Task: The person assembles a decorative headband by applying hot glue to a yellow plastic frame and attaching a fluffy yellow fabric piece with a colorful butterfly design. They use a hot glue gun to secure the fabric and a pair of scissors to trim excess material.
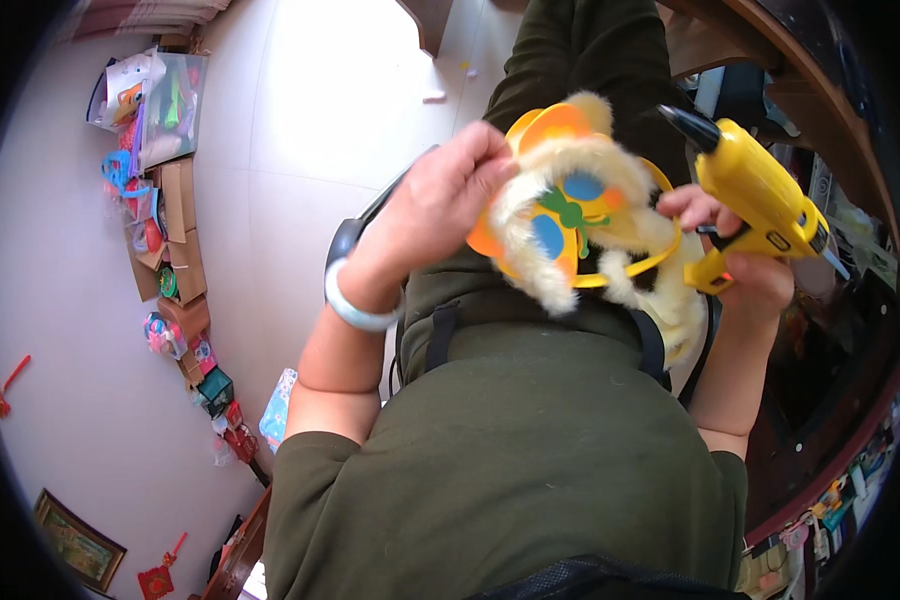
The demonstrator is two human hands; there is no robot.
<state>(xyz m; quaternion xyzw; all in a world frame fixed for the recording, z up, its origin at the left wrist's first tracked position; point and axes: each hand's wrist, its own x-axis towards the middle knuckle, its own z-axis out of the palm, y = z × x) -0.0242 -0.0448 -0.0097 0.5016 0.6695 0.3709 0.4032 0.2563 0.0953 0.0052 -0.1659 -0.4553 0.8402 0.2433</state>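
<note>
My left hand [450, 195] pinches the upper left edge of a yellow-and-orange butterfly decoration [547, 234]. It has blue oval spots and a green body with curled antennae. Cream fluffy trim [521, 187] runs around its edge. A yellow headband [656, 259] curves out to its right, above my lap. In my right hand [754, 281] is a yellow hot glue gun [757, 191], its black nozzle pointing to the upper left, away from the butterfly. The right fingertips are close to the headband; whether they touch it I cannot tell. More cream plush [675, 315] hangs below the headband.
Cardboard boxes [184, 262] and a clear plastic bin [172, 109] line the wall at left. A wooden desk edge [855, 127] and cluttered shelves are at right. A small pale piece [433, 96] lies on the tiled floor.
</note>
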